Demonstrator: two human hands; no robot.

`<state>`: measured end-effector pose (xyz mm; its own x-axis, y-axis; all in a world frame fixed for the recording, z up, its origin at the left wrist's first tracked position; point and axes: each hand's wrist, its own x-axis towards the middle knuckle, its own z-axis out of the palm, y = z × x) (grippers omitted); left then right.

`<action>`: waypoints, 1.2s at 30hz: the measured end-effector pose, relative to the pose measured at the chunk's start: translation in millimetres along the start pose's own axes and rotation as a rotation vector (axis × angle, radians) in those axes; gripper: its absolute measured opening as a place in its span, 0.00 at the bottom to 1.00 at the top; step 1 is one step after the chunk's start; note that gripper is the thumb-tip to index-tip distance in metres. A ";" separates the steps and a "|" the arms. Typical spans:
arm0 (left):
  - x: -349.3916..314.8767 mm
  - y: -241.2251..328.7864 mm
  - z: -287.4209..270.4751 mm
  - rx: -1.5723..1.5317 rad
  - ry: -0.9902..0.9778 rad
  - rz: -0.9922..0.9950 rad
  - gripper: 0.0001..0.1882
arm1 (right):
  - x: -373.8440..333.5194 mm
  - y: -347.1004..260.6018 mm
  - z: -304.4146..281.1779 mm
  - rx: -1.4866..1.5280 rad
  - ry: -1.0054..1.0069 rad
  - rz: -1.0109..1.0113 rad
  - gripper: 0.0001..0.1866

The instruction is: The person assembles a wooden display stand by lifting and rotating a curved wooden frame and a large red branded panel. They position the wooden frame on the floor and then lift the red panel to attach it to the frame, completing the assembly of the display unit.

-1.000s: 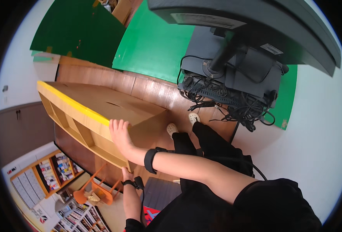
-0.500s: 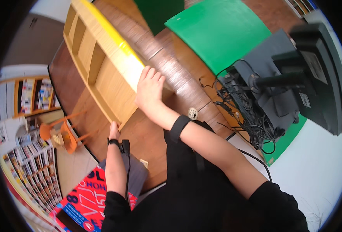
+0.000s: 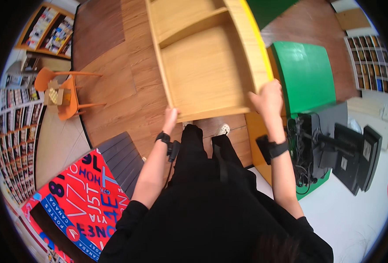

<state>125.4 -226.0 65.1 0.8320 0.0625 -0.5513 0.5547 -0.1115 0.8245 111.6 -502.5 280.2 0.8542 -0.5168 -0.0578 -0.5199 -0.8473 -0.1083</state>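
A light wooden shelf unit [image 3: 205,72], with a yellow strip along its right edge, stretches out in front of me, its open compartments facing up. My left hand [image 3: 170,118] is closed on its near left corner; most of the fingers are hidden by the wood. At the near right corner my right hand [image 3: 269,101] is wrapped over the edge board, fingers around its outer side. The unit's near end hangs above my feet. Its far end runs out of view at the top.
Close on my right stands a green-topped table [image 3: 305,76] with monitors [image 3: 349,153] and tangled black cables [image 3: 300,160]. An orange chair [image 3: 71,97] is to the left, beyond a red box with printed lettering [image 3: 86,197]. Stocked shelves [image 3: 20,136] line the far left.
The shelf unit has swung from pointing far left to nearly straight ahead. Both hands have moved right with it, keeping their hold, and my view has turned too.
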 end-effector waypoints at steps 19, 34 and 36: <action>2.6 17.6 1.4 0.038 0.014 -0.112 0.17 | 19.5 -33.0 -50.4 -0.076 -0.291 0.042 0.25; -5.1 13.2 -2.6 -0.008 -0.125 -0.328 0.26 | 5.1 -25.1 -31.9 -0.048 -0.296 0.058 0.26; -6.1 14.8 -3.2 -0.005 -0.096 -0.285 0.26 | 2.6 -30.1 -32.2 -0.042 -0.283 0.079 0.26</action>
<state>128.5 -224.9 81.0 0.6378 -0.0036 -0.7702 0.7662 -0.0983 0.6350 129.2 -482.3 315.3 0.7760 -0.5314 -0.3399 -0.5797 -0.8132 -0.0521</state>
